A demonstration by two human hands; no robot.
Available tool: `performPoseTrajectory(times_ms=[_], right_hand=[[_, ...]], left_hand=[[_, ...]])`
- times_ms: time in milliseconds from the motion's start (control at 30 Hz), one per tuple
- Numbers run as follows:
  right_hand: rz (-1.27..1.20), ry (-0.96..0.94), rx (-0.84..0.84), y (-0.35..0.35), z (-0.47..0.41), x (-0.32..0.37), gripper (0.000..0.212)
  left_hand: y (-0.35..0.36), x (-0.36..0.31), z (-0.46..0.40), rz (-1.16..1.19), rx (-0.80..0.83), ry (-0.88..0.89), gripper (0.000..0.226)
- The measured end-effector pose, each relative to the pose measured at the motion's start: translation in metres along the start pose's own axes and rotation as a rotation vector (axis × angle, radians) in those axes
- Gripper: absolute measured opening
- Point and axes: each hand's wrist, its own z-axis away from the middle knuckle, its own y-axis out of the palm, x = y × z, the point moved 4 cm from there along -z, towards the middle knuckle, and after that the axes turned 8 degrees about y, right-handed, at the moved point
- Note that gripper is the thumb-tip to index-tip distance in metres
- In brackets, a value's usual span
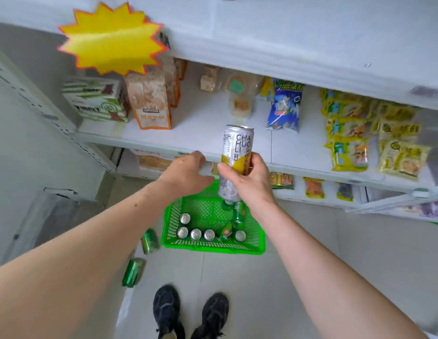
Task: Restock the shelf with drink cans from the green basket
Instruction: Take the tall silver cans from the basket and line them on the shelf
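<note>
My right hand (249, 179) grips a tall silver and yellow drink can (236, 148) around its lower half, holding it upright in front of the white shelf's edge (149, 144). To its left my left hand (186, 171) hovers with relaxed fingers and holds nothing; its fingertips reach the shelf edge. Below on the floor sits the green basket (252, 241) with several cans (196, 234) standing or lying inside.
Two green cans (149, 241) (133, 272) lie on the floor left of the basket. Snack boxes (98, 101) and bags (152, 104) fill the shelf's left, blue (285, 106) and yellow packets (374, 135) its right. A yellow star sign (110, 40) hangs above. My shoes (191, 311) stand below.
</note>
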Motion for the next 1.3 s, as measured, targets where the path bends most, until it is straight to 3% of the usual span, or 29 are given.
performPoseTrajectory(times_ms=[200, 367, 700, 867, 1033, 1167, 1300], right_hand=[[0.037, -0.089, 0.0, -0.031, 0.028, 0.082, 0.058], [-0.035, -0.18, 0.054, -0.053, 0.045, 0.141, 0.043], [-0.319, -0.1, 0.32, -0.088, 0.033, 0.206, 0.05], [-0.226, -0.228, 0.221, -0.103, 0.016, 0.23, 0.033], [-0.205, -0.282, 0.101, -0.108, -0.009, 0.259, 0.055], [-0.152, -0.335, 0.009, -0.11, -0.028, 0.281, 0.053], [-0.17, -0.349, 0.028, -0.109, -0.055, 0.3, 0.051]], left_hand=[[-0.079, -0.065, 0.014, 0.001, -0.098, 0.096, 0.055], [-0.129, -0.11, 0.022, -0.037, -0.177, 0.138, 0.052], [-0.191, -0.167, 0.02, -0.054, -0.317, 0.15, 0.049], [-0.212, -0.18, 0.004, -0.062, -0.364, 0.193, 0.047], [-0.234, -0.195, -0.02, -0.068, -0.38, 0.266, 0.046], [-0.258, -0.204, -0.039, -0.049, -0.404, 0.314, 0.046], [-0.289, -0.213, -0.058, -0.089, -0.448, 0.373, 0.044]])
